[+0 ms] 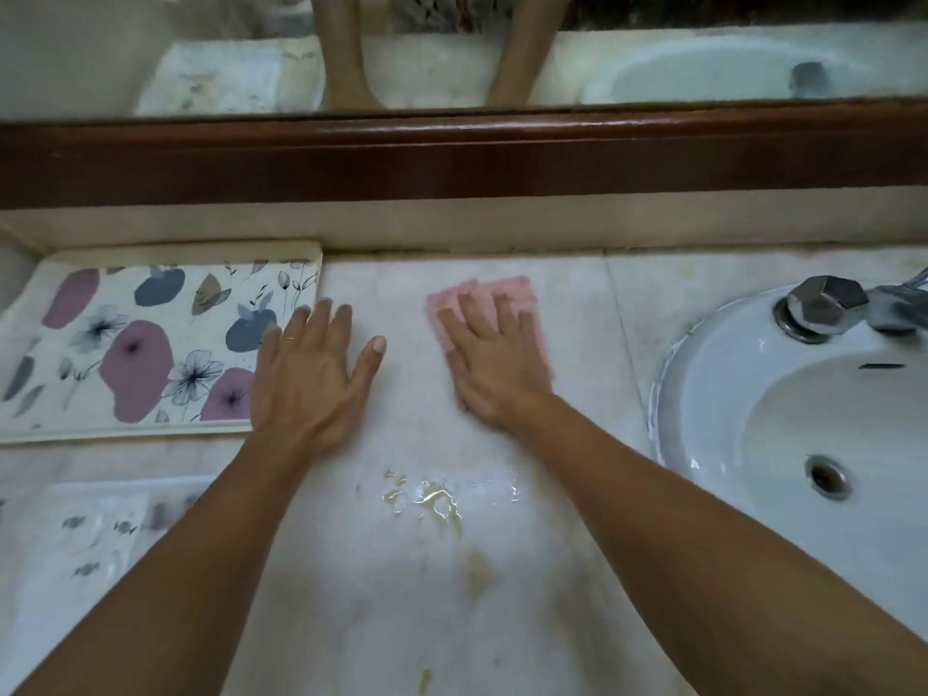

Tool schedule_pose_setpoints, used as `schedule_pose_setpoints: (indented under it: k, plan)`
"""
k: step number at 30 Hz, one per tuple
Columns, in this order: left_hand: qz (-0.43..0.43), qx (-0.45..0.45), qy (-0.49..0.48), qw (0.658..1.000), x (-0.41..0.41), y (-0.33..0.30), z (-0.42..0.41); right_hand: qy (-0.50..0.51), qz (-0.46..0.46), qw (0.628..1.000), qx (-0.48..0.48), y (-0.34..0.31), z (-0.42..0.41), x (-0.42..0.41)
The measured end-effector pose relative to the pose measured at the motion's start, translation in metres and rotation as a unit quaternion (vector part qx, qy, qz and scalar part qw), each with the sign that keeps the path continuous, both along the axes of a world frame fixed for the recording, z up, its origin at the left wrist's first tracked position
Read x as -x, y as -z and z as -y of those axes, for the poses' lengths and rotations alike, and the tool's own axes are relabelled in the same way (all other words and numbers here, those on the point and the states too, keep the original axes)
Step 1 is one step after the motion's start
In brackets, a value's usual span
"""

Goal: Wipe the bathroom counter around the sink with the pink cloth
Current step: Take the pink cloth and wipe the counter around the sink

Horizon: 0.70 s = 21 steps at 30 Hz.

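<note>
Pink folded cloth (482,293), one only, soft and light by the look of it, lies on the pale marble counter (391,595) left of the single white sink (713,394), pinned under the flat, open right hand (489,364), best pressed mid-fold, while the left hand (311,369) rests spread and empty.
</note>
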<state>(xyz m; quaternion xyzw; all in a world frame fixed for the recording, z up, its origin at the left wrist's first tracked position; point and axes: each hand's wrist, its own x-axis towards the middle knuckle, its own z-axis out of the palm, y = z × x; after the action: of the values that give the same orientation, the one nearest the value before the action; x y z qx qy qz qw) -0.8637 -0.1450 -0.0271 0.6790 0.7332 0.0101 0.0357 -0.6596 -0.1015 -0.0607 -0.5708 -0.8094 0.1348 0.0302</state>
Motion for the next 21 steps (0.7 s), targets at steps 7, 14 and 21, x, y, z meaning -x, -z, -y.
schedule_pose_setpoints:
  k: [7, 14, 21]
  plan:
    - [0.048, 0.053, -0.009, 0.997, 0.023, 0.015, 0.032, -0.236, 0.051, 0.969, -0.055, 0.007, 0.040, -0.089]
    - [0.141, 0.087, -0.022, 0.986, 0.032, 0.014, 0.026, -0.218, -0.002, 0.976, -0.028, 0.004, 0.085, 0.052]
    - [0.143, 0.026, -0.002, 0.989, 0.034, 0.000, 0.052, -0.254, 0.052, 0.965, -0.030, -0.005, 0.065, -0.042]
